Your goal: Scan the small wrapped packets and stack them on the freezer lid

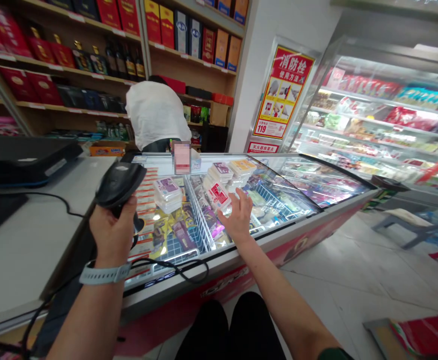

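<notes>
My left hand point(113, 225) is wrapped round the grip of a black barcode scanner point(119, 184), raised over the left end of a glass-topped freezer point(237, 252). Its cable hangs below the wrist and loops across the freezer's front edge. Fingers apart and curved, my right hand point(237, 217) is at a clear plastic pack with a red label point(218, 197); whether the fingertips touch it I cannot tell. Behind that pack stand a stack of packs with purple labels point(221, 172) and one with orange labels point(242, 169). Another purple-labelled stack point(167, 194) sits further left on the glass.
Left is a grey counter point(20, 235) with a black device point(27, 157) on it. A person in a white top point(159, 112) bends behind the freezer, before shelves of boxes and bottles. To the right are a refrigerated display point(384, 110) and a grey stool point(410, 222).
</notes>
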Motion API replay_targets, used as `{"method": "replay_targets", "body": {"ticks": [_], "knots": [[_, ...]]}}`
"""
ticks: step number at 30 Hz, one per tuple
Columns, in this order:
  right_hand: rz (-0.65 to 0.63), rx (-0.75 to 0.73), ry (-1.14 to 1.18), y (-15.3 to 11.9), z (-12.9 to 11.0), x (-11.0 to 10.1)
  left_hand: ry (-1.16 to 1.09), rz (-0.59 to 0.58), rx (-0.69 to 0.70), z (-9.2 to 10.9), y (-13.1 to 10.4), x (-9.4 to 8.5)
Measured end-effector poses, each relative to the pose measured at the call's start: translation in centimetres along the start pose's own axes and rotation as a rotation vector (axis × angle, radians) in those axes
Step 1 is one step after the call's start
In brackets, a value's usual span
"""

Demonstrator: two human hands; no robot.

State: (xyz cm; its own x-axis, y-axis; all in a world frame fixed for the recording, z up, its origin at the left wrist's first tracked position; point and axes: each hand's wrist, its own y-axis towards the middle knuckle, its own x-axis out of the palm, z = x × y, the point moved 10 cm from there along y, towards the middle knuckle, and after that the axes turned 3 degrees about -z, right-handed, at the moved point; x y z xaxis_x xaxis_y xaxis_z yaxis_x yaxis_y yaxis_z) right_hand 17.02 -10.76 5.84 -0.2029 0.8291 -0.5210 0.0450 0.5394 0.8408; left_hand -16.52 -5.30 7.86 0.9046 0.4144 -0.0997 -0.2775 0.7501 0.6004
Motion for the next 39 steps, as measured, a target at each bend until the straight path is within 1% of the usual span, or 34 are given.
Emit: {"method": "replay_targets", "body": {"ticks": [2, 3, 7, 9, 12, 15, 23, 29, 34, 39], "knots": [[-0.018, 0.005, -0.010, -0.4, 0.1, 0.2, -0.027, -0.024, 0.005, 0.6, -0.3, 0.5], [-0.026, 0.006, -0.013, -0.5, 0.0, 0.2, -0.030, -0.065, 0.011, 0.9, -0.5, 1.1], [-0.033, -0.008, -0.010, -0.6, -0.4, 0.3, 0.006, -0.306, 0.056, 1.3, -1.5, 3.8], [-0.029, -0.011, -0.001, -0.6, -0.6, 0.2, 0.000, -0.408, 0.091, 1.7, -2.1, 4.9], [-0.029, -0.016, 0.006, -0.6, -0.6, 0.2, -0.012, -0.522, 0.151, 2.8, -2.8, 6.0], [-0.019, -0.024, 0.005, -0.6, -0.7, 0.1, 0.035, -0.587, 0.184, 3.4, -3.2, 6.5], [0.011, -0.061, -0.002, -0.6, -1.1, -0.4, 0.035, -0.681, 0.174, 2.9, -3.7, 7.2], [-0.008, -0.051, -0.014, -0.5, -1.1, -0.4, 0.098, -0.701, 0.222, 3.5, -3.8, 7.4], [0.030, -0.078, -0.009, -0.5, -1.4, -0.8, 0.107, -0.710, 0.197, 3.6, -3.9, 7.5], [-0.049, -0.021, 0.011, -0.4, -0.9, -0.1, 0.084, -0.698, 0.190, 3.7, -3.9, 7.5]]}}
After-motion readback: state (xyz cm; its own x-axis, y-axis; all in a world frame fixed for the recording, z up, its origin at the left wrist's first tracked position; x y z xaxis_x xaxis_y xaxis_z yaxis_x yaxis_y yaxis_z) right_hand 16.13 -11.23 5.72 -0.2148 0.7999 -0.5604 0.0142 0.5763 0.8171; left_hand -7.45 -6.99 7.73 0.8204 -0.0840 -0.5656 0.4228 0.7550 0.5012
